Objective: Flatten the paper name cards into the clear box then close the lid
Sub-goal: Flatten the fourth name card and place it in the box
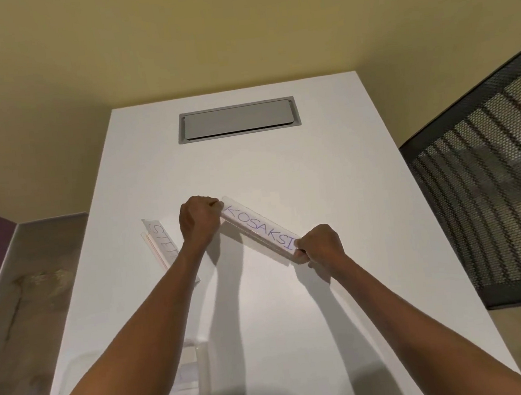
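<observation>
White counter (pixel 326 302) against a yellow wall, both my hands on 1 name card.

Left hand (pixel 200 217) has its grip closed on the far end of the card (pixel 260 229) lettered "KOSAKSI"; right hand (pixel 319 245) has its grip closed on the near end, so the card runs slantwise between them, low over the counter or on it, I cannot tell which. Just left of my left wrist lies a 2nd card (pixel 160 242), partly hidden by my arm, its lettering starting "STE". Under my left forearm at the counter's near edge stands the clear box (pixel 202 371), blurred. A grey hatch (pixel 238 119) sits at the counter's far end; a mesh chair (pixel 490 181) stands to the right.
</observation>
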### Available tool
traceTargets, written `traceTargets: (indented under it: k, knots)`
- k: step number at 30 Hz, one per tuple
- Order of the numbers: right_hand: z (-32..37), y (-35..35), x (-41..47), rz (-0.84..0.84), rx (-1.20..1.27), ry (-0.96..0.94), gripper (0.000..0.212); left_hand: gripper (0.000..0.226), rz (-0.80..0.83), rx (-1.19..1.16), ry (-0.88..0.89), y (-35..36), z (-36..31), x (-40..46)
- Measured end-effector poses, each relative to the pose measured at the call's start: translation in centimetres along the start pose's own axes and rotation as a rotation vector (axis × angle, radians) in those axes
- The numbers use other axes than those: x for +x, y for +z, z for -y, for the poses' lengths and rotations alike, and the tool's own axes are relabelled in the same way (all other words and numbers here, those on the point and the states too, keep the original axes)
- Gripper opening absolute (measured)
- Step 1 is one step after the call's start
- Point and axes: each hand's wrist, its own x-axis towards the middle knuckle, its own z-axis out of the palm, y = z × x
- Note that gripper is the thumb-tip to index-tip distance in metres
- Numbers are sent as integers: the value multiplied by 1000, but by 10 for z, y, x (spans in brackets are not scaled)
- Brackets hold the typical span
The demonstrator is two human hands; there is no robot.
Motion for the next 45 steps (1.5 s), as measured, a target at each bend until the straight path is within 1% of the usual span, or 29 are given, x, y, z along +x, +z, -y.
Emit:
traceTargets:
  k: [1, 3, 4, 5, 9, 13, 16, 21, 24, 30, 32, 35, 37, 38, 40, 45]
  knots:
    - [-1, -5, 1, -20, 0, -25, 19, 28, 11, -31, -25, 0, 0, -5]
    - [-3, -14, 3, -57, -58, -81, 20, 24, 20, -99, -74, 2, 1, -15]
    - [-3, -18, 5, -84, -92, -105, 20, 29, 5, -135, -100, 5, 2, -19]
    - [-3, -22, 7, -110, -119, -117, 18, 18, 4, -166, -116, 6, 3, -24]
    - [-9, -30, 21, -237, -313, -192, 19, 15, 17, -235, -112, 11, 6, -45]
    - [-22, -33, 27, -294, -320, -308, 23, 15, 21, -274, -168, 21, 12, -59]
    - [-35, -30, 33, -330, -342, -368, 27, 15, 8, -264, -164, 30, 17, -66]
    - [-54, -21, 41, -384, -375, -386, 24, 14, -17, -268, -178, 47, 26, -76]
    - [-58, -18, 40, -412, -397, -402, 28, 14, -30, -306, -197, 52, 29, -85]
    - [-66, -14, 38, -410, -403, -423, 30, 10, -50, -325, -217, 57, 30, -94]
    - [-66, -14, 37, -399, -385, -440, 37, 9, -53, -351, -220, 56, 29, -97]
    - [-68, -14, 35, -384, -383, -447, 32, 9, -57, -371, -219, 56, 28, -101]
    - [-67, -14, 34, -380, -364, -449, 35, 11, -58, -376, -222, 57, 29, -102]
    - [-66, -14, 33, -374, -345, -446, 41, 12, -57, -377, -219, 57, 30, -103]
    - [-65, -14, 33, -364, -326, -433, 43, 13, -54, -378, -209, 58, 31, -103]
    - [-69, -15, 40, -356, -340, -405, 21, 14, -57, -353, -168, 56, 38, -101]
